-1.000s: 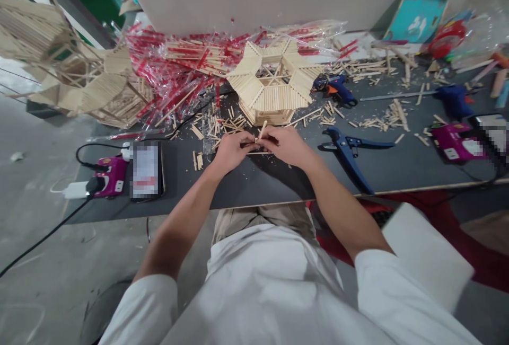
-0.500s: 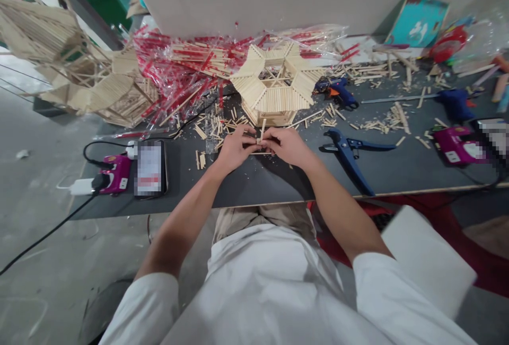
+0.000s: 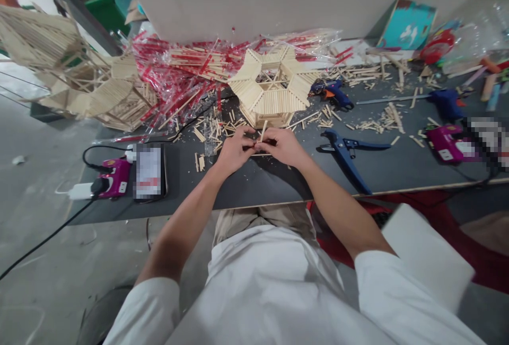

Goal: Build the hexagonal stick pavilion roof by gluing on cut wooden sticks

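Note:
My left hand (image 3: 236,150) and my right hand (image 3: 281,146) meet over the dark table, fingertips pinched together around small wooden sticks (image 3: 263,131). One stick points up between the two hands; how the rest are joined is hidden by my fingers. Just beyond my hands stands a star-roofed model (image 3: 278,102) built of wooden sticks. Short cut sticks (image 3: 199,162) lie to the left of my left hand. A blue ratchet cutter (image 3: 348,157) rests on the table, right of my right hand.
Red-and-clear plastic wrappers with sticks (image 3: 181,67) cover the back left, beside a larger stick model (image 3: 91,88). Blue glue guns (image 3: 338,93) lie at the right among offcuts. A phone (image 3: 149,171) and purple power adapter (image 3: 114,178) sit at the left front.
Both hands stay together with the sticks pinched. The upright stick leans slightly further right, and the fingers have shifted a little. The whole view has moved slightly.

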Available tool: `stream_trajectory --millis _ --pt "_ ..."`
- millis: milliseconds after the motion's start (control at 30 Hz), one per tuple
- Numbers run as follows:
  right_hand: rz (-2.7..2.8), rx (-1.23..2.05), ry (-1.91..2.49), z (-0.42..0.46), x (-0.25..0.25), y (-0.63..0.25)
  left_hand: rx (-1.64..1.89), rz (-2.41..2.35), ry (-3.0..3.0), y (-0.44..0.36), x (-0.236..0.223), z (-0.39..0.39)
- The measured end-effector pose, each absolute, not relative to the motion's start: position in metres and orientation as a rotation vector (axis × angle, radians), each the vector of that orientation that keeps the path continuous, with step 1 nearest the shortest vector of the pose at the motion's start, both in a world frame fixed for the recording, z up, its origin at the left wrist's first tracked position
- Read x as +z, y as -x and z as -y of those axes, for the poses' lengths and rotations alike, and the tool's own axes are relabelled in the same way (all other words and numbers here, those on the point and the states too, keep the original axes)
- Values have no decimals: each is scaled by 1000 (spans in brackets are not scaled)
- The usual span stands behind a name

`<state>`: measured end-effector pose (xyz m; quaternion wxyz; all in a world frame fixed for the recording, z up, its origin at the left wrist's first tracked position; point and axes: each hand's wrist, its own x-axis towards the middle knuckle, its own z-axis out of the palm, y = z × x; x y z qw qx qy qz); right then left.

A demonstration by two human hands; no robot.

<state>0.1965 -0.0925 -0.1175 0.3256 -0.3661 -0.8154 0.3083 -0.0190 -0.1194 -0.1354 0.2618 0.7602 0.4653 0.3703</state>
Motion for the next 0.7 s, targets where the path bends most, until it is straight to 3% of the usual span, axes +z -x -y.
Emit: stream_trajectory --millis 167,400,700 --pt "2052 892 989 97 -110 -198 1069 -1176 -1814 13 -132 125" --pt "1707 1400 1012 104 -100 -199 893 -1020 -1520 5 -115 136" --pt "1610 1546 960 106 -93 -202 725 -796 -1053 1 -97 145"
